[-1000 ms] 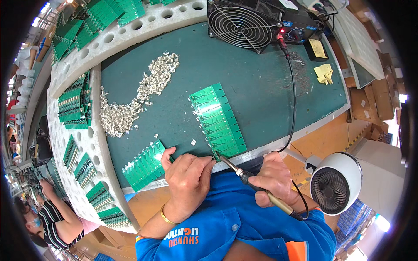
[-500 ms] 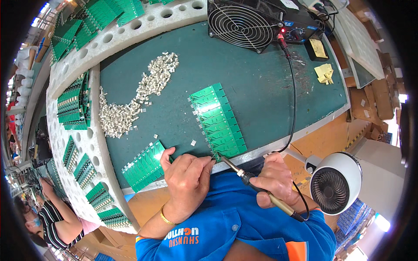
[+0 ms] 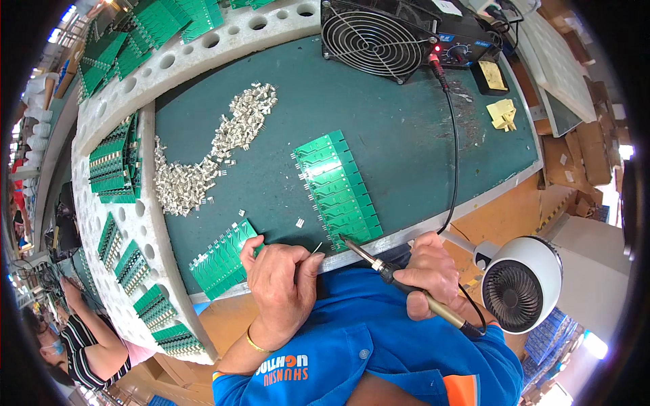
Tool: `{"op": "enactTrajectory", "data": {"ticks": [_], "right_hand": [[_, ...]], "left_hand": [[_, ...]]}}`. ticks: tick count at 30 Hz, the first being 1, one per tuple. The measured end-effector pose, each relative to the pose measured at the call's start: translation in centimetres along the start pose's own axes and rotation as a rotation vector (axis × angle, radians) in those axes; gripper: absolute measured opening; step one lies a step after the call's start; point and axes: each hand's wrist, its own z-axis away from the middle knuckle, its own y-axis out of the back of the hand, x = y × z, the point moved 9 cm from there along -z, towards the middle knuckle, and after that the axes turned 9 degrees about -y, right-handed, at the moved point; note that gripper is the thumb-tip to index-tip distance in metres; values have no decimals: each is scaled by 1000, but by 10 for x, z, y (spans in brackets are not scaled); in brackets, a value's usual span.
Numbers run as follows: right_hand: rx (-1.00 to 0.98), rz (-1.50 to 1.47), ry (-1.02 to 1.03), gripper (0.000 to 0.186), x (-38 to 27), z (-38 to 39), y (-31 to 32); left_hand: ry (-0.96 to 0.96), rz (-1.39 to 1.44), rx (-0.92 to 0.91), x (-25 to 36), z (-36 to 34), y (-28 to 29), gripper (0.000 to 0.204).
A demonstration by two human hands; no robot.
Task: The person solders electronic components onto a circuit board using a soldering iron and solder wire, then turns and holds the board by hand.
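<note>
We cannot tell whether the soldering iron [image 3: 386, 271] touches the green circuit board [image 3: 338, 193] at its tip, and the thin piece [image 3: 317, 248] at the left hand [image 3: 281, 281] is too small for us to identify. The right hand [image 3: 432, 272] hides part of the iron's handle from us, while the upper edge cuts off the black fan [image 3: 376, 40] and the heaped boards [image 3: 159, 26].

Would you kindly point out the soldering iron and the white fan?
Soldering iron [image 3: 387, 271], head view: on its dark front section.
White fan [image 3: 514, 285], head view: on its dark grille.
</note>
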Motion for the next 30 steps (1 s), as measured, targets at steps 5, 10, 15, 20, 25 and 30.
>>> {"op": "enactTrajectory", "data": {"ticks": [5,10,15,20,25,30], "right_hand": [[36,-80,-30,18,6,-7,2],[46,-157,-155,5,22,-19,9],[-24,-187,-220,6,27,-28,8],[6,-188,-304,3,36,-29,8],[-8,-188,-300,3,39,-32,9],[-31,-201,-323,3,42,-37,8]], "left_hand": [[136,227,164,-8,12,13,18],[129,240,102,-8,3,8,10],[123,209,41,-7,2,2,7],[137,230,1,-8,2,-2,11],[137,232,11,-9,2,-2,12],[118,205,7,-9,1,-3,12]]}}
